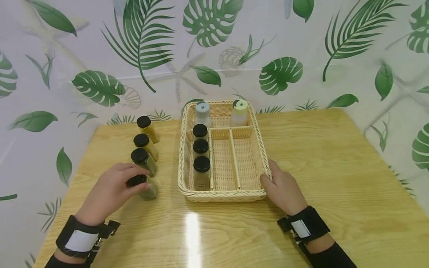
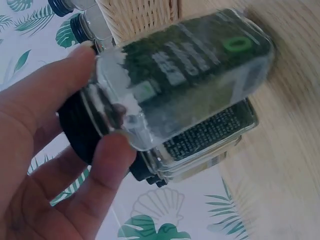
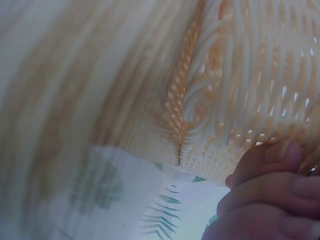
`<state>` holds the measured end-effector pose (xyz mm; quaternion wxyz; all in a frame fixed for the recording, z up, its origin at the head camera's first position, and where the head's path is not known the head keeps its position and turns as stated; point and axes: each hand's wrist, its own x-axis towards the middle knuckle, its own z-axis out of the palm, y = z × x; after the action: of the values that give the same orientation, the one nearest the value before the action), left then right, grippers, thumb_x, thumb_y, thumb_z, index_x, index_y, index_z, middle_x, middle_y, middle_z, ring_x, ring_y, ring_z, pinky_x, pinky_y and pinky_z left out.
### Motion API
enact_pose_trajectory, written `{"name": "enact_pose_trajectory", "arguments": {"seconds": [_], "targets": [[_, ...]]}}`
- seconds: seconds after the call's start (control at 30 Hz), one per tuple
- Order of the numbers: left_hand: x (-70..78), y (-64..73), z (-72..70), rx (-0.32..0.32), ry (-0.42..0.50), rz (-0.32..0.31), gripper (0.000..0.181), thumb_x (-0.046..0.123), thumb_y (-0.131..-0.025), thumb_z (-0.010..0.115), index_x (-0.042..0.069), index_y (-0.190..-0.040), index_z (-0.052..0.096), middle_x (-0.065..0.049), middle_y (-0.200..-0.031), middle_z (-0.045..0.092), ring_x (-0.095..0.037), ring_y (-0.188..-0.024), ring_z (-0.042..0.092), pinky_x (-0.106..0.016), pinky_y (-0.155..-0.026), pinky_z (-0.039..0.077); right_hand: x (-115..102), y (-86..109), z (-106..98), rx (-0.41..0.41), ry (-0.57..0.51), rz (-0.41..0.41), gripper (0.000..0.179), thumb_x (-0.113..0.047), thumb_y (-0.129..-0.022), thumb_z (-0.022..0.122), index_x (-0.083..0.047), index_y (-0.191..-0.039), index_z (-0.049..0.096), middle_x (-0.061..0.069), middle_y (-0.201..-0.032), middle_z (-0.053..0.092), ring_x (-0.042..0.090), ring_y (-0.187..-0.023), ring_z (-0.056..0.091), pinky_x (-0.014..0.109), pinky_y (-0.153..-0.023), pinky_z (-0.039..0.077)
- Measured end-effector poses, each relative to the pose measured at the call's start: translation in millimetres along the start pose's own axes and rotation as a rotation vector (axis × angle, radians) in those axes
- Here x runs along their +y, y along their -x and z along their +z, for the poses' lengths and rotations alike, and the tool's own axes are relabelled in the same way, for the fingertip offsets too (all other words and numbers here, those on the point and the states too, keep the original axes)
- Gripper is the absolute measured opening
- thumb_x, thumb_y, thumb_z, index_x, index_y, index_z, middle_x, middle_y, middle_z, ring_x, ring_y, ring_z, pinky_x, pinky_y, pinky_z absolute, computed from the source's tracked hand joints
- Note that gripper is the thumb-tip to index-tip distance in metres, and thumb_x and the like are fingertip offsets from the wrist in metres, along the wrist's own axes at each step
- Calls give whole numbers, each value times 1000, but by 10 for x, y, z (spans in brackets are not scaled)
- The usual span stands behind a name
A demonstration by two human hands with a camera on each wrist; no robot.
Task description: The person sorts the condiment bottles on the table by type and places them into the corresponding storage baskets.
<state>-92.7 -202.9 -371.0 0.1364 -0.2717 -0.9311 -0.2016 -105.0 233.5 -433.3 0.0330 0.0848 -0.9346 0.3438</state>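
Observation:
My left hand (image 1: 112, 190) pinches a spice jar (image 1: 151, 190) by its black lid and neck. In the left wrist view this clear jar (image 2: 190, 75) has a dark green label, and thumb and fingers sit on either side of the lid. Whether its base touches the table cannot be told. Beyond it, three more black-lidded jars (image 1: 144, 157) stand in a row. My right hand (image 1: 285, 190) grips the right rim of a woven basket (image 1: 228, 193) near its front corner. In the right wrist view, curled fingers (image 3: 260, 195) lie against the basket's weave (image 3: 240, 100).
Three black-lidded jars (image 1: 202, 173) stand in the basket's left compartment. Its back section holds a bottle with a pale blue cap (image 1: 202, 111) and one with a yellow cap (image 1: 240, 111). A leaf-patterned sheet (image 1: 234, 56) rises behind the wooden table (image 1: 318, 149).

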Motion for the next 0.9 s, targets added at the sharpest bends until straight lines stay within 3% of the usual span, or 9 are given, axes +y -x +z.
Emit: {"name": "enact_pose_trajectory", "arguments": {"seconds": [0.17,0.3,0.5,0.7,0.9], "targets": [[63,-59,-86,59,-2,36,31,37,-79,75,22,-105,70,9,-100,64,-8,-89,54,-31,-65,48,9,2,5,7,-8,-7,48,-26,-99,42,-7,-143,37,16,-116,62,19,-80,60,44,-69,52],[151,-178,-179,60,-1,76,31,37,-80,75,21,-106,70,9,-100,64,-7,-86,53,-30,-63,47,13,13,5,11,-8,-7,47,-27,-99,42,-7,-142,38,17,-115,62,19,-74,58,41,-65,51],[283,-447,-340,76,4,187,32,29,-78,78,17,-106,70,6,-98,66,-9,-80,54,-30,-59,46,27,23,4,12,-10,8,47,-26,-98,43,-8,-141,39,16,-113,63,19,-70,56,39,-62,49],[398,-732,-465,74,15,285,32,26,-78,77,13,-107,70,3,-97,66,-11,-82,56,-32,-67,47,4,9,14,10,-12,5,46,-27,-98,44,-9,-141,39,14,-112,64,18,-72,57,40,-65,50],[568,-1099,-498,49,29,350,31,26,-79,76,13,-107,70,3,-95,67,-13,-84,57,-35,-71,47,12,10,11,13,-33,0,46,-25,-97,45,-9,-140,40,14,-111,64,18,-63,54,36,-55,47]]}}
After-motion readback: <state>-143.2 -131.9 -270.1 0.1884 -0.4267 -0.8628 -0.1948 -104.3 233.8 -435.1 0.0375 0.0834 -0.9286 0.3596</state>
